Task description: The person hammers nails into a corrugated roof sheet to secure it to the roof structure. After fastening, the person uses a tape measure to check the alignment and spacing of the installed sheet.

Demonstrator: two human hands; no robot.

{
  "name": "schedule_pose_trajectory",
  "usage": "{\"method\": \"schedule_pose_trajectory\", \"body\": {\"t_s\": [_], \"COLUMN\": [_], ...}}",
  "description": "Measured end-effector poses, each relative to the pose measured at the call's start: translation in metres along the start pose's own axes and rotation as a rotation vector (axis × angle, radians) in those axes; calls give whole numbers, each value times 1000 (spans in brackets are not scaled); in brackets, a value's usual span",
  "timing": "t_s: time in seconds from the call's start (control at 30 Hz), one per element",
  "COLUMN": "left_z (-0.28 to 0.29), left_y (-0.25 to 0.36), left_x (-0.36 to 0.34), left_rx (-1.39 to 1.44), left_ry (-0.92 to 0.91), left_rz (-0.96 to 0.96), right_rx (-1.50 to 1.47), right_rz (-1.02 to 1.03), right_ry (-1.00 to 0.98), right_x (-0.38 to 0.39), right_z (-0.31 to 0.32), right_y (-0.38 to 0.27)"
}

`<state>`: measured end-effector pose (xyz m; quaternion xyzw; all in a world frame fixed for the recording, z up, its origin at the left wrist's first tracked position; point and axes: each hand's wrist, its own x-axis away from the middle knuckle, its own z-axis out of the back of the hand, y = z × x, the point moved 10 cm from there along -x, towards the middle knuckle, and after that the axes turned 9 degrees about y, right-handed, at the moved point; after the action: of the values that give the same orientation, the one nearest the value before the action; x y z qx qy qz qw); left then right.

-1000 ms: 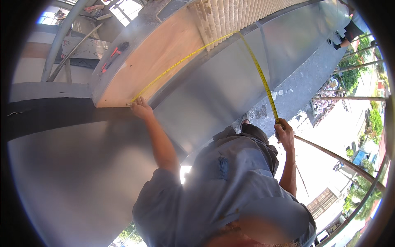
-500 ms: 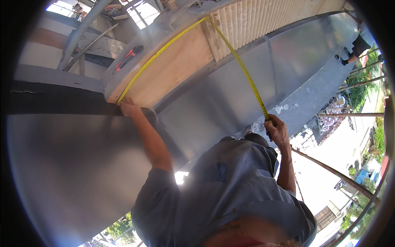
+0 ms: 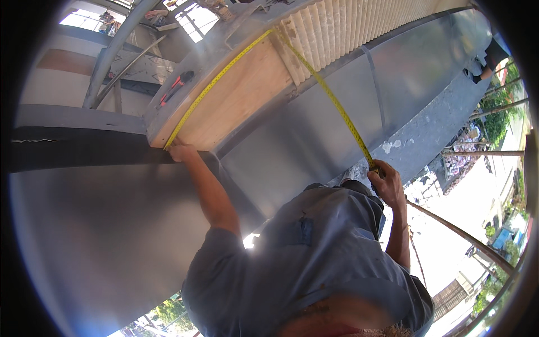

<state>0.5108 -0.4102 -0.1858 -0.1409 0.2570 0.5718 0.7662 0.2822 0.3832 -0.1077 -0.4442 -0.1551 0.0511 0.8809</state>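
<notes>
A yellow tape measure (image 3: 331, 101) runs in a bent line across a plywood board (image 3: 241, 95). My left hand (image 3: 179, 151) presses the tape's end against the board's lower left corner, beside a dark ledge. From there the tape climbs along the board's edge, bends at the top near a cream corrugated panel (image 3: 359, 22), and comes down over the shiny sheet metal (image 3: 303, 140). My right hand (image 3: 384, 178) grips the tape's other end, close to my grey shirt.
A red-handled tool (image 3: 175, 87) lies on the metal ledge left of the board. Scaffold poles (image 3: 466, 238) cross at the right, with the street far below. Another person's dark shoe (image 3: 488, 56) stands at the upper right. Curved grey sheet metal (image 3: 101, 236) fills the lower left.
The tape's bend has shifted left along the board's top edge, and the view has tilted. Both hands keep their hold in nearly the same places.
</notes>
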Motion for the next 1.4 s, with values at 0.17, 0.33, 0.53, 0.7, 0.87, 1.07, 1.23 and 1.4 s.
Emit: {"method": "schedule_pose_trajectory", "body": {"t_s": [0.17,0.33,0.53,0.7,0.87,1.07,1.23,1.4], "left_z": [30,49,47,52,31,55,50,67], "left_y": [12,12,34,10,-12,46,-18,37], "left_x": [13,20,15,2,0,58,-13,27], "left_rx": [240,501,39,242,940,1783,756,230], "left_ry": [-91,66,60,86,125,218,253,-19], "left_rz": [309,339,63,167,540,1220,402,187], "right_rx": [30,12,-44,-89,-82,-56,-97,-6], "right_rz": [9,-8,-181,-197,-186,-183,-111,-183], "right_ry": [4,-4,5,-14,-33,21,6,8], "right_x": [4,7,11,2,-5,3,1,-2], "right_z": [9,8,11,13,8,10,20,17], "right_y": [-1,4,21,-16,-34,-24,-25,-16]}}
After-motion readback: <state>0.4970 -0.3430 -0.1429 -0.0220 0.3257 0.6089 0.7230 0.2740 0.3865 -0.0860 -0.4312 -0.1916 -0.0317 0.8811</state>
